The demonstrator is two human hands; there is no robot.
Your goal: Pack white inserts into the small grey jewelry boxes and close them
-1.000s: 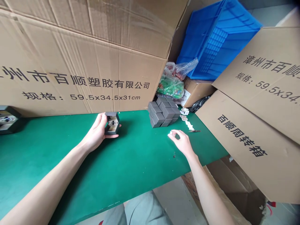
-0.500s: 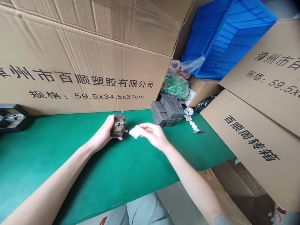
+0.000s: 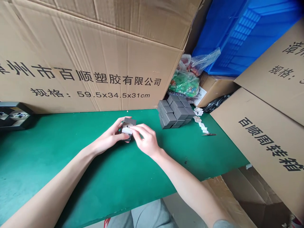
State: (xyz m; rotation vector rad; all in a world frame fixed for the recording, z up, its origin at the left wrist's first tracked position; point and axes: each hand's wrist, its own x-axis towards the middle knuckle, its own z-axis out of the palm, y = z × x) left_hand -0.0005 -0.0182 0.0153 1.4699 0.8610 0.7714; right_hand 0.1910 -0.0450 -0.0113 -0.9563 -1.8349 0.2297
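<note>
My left hand (image 3: 108, 137) is wrapped round a small dark grey box (image 3: 129, 121) above the green table, its thumb on the near side. Across the face of the box lies a small white paper-like piece (image 3: 126, 130). The fingers of my right hand (image 3: 146, 139) pinch at the right edge of this white piece, touching the box. Most of the inside of the box is hidden by the white piece and my fingers.
Right of my hands stands a stack of grey boxes (image 3: 175, 112). White scraps (image 3: 203, 127) and a small metal tool (image 3: 209, 134) lie beside it. Large cartons (image 3: 95, 47), plastic bags (image 3: 185, 83) and a blue crate (image 3: 228, 41) border the table. At left sits a dark tray-like piece (image 3: 17, 122).
My right hand has brought the white piece left onto the box. My left hand has shifted slightly right, and its thumb now lies over the near side of the box.
</note>
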